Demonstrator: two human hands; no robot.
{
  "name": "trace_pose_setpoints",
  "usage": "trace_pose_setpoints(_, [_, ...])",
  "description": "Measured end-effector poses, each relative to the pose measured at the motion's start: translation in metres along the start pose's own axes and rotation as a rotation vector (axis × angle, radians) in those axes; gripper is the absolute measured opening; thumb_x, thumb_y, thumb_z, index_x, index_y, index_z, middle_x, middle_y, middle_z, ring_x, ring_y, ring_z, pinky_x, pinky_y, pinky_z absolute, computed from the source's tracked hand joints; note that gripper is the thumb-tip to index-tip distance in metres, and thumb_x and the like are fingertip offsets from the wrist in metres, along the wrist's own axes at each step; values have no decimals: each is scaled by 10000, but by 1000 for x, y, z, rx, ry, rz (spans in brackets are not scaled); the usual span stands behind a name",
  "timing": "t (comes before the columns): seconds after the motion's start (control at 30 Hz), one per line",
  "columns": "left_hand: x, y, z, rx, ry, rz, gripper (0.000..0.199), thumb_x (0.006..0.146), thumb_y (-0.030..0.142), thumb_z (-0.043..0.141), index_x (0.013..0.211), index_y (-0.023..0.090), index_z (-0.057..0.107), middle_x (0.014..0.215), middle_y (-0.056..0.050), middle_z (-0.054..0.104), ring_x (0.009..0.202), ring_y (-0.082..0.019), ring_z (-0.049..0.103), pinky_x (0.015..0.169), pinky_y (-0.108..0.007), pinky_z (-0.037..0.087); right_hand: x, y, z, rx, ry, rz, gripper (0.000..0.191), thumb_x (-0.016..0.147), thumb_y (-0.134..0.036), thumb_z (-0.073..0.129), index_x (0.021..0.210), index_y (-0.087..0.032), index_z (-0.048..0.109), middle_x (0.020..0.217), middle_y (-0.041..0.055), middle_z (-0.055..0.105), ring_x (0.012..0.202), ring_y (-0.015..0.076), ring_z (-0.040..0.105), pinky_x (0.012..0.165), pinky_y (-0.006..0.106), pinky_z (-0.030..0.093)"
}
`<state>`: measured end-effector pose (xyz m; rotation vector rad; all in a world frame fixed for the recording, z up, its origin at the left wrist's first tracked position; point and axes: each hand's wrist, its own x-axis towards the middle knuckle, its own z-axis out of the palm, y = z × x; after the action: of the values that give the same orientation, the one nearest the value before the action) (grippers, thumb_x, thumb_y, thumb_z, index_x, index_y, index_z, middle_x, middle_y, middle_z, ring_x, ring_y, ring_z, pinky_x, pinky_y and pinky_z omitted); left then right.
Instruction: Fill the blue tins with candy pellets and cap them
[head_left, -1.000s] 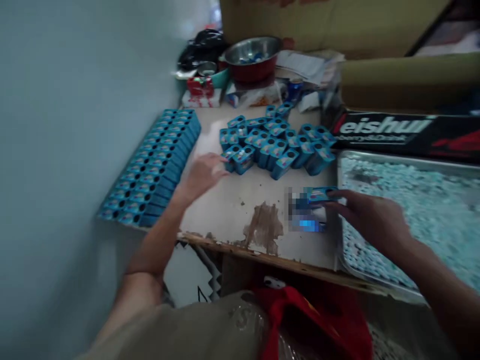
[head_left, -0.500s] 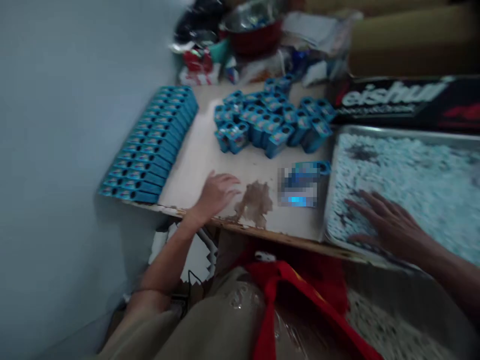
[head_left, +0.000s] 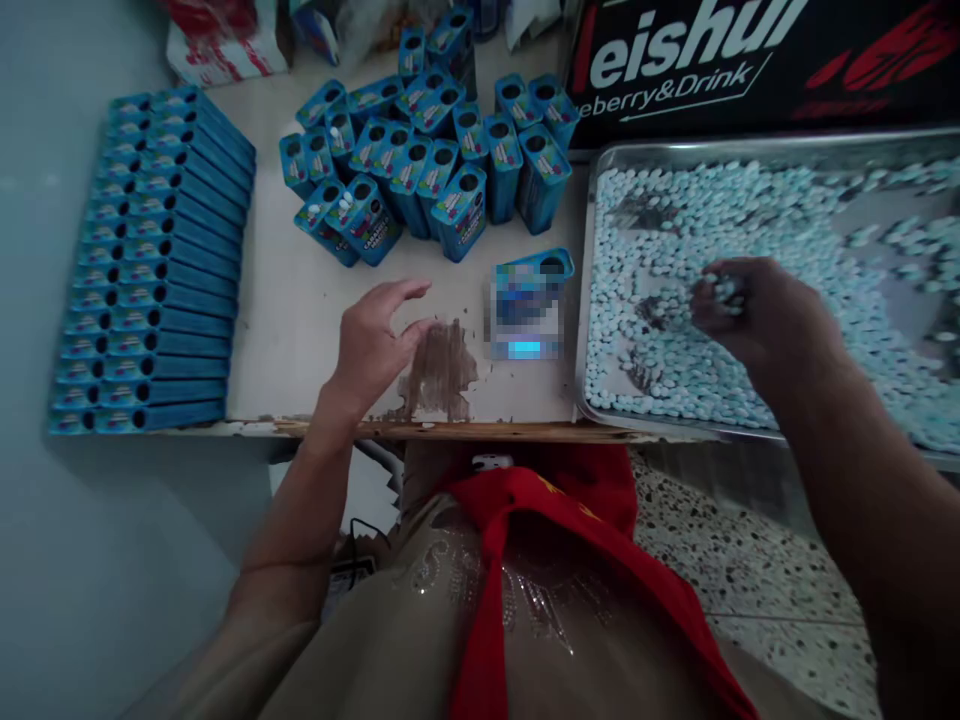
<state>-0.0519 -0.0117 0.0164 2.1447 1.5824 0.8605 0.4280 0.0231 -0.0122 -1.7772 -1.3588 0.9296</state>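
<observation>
My left hand [head_left: 375,345] hovers at the table's front edge, thumb and fingers apart, holding nothing. Over the metal tray [head_left: 589,290] my right hand [head_left: 757,315] is closed around several pale candies, which show between its fingers. Small white and pale blue candies [head_left: 757,220] cover much of the tray, with bare patches. One blue container [head_left: 555,265], partly pixelated, lies between my hands, left of the tray. Behind it stands a loose group of blue containers [head_left: 461,215] with round holes in their tops.
Blue containers [head_left: 187,220] stand in tight double rows at the left, by the wall. A black printed box [head_left: 697,70] is behind the tray. A red and white package [head_left: 225,45] sits at the back left. The table's front edge [head_left: 517,432] is worn.
My right hand, earlier spread flat on the candies, has closed around some of them. My left hand's fingers have curved into a wider opening. The view has shifted closer over the table.
</observation>
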Motion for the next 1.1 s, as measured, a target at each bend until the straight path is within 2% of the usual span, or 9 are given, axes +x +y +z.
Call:
trace_pose_setpoints(0.17, [15, 8, 48, -286, 45, -62, 785, 905, 338, 1051, 1596, 313, 681, 1469, -90, 834, 1366, -316, 815, 1228, -497, 660, -14, -33, -1, 605, 34, 465, 334, 1089, -191, 559, 759, -240, 542, 802, 41, 506, 602, 131, 386, 580, 334, 183])
trace_pose_setpoints(0.27, [21, 10, 80, -383, 70, -98, 837, 887, 368, 1088, 1592, 325, 638, 1526, -118, 796, 1463, -357, 771, 1209, -530, 657, -30, -41, 18, 579, 46, 340, 336, 1027, -248, 764, 748, -244, 576, 724, -12, 451, 577, 123, 283, 559, 328, 136])
trace_pose_setpoints(0.37, [28, 13, 101, -446, 81, -106, 815, 889, 426, 1105, 1546, 323, 635, 1533, -123, 784, 1497, -364, 751, 1199, -524, 656, -35, -40, 33, 366, 52, 145, 313, 928, -226, 884, 743, -242, 632, 634, -38, 452, 573, 135, 342, 564, 318, 214])
trace_pose_setpoints(0.53, [34, 17, 117, -471, 52, -73, 768, 850, 447, 1135, 1461, 288, 696, 1478, -109, 808, 1412, -341, 788, 1185, -491, 668, -25, -40, 34, 13, -7, -70, 144, 934, -112, 813, 836, -210, 772, 743, -4, 665, 712, 159, 524, 732, 326, 398])
trace_pose_setpoints(0.63, [36, 16, 126, -513, 28, -55, 606, 907, 393, 1092, 1387, 264, 746, 1350, -82, 839, 1260, -296, 824, 1140, -460, 684, -18, -41, 37, 6, -14, -124, 123, 963, -110, 779, 898, -206, 820, 816, 11, 724, 795, 175, 601, 820, 338, 444])
trace_pose_setpoints(0.73, [40, 15, 129, -538, 19, 21, 490, 1001, 369, 1001, 1411, 268, 753, 1324, -72, 828, 1192, -263, 818, 1099, -427, 682, -13, -43, 49, 191, 3, -56, 156, 1023, -139, 704, 957, -205, 828, 828, 13, 726, 807, 177, 627, 855, 337, 488])
trace_pose_setpoints(0.87, [66, 26, 115, -347, 14, 315, 368, 1076, 290, 880, 1430, 326, 785, 1320, -62, 808, 1236, -293, 771, 1143, -468, 638, -11, -48, 62, 206, 68, -96, 80, 1035, -278, 812, 974, -236, 838, 1041, 56, 834, 1009, 232, 741, 978, 362, 569])
trace_pose_setpoints(0.97, [94, 55, 99, -161, 1, 517, 330, 1145, 236, 718, 1422, 383, 821, 1307, -63, 794, 1272, -319, 712, 1194, -514, 594, -12, -54, 68, 420, 68, 35, 262, 1076, -481, 854, 963, -255, 785, 991, 60, 821, 884, 220, 734, 784, 322, 578])
trace_pose_setpoints(1.1, [120, 104, 97, -97, -7, 536, 210, 1163, 335, 721, 1311, 379, 862, 1317, -79, 774, 1419, -368, 657, 1315, -591, 516, -10, -62, 71, 918, -194, 401, 543, 1094, -770, 794, 969, -260, 658, 800, 29, 718, 628, 164, 616, 532, 249, 458])
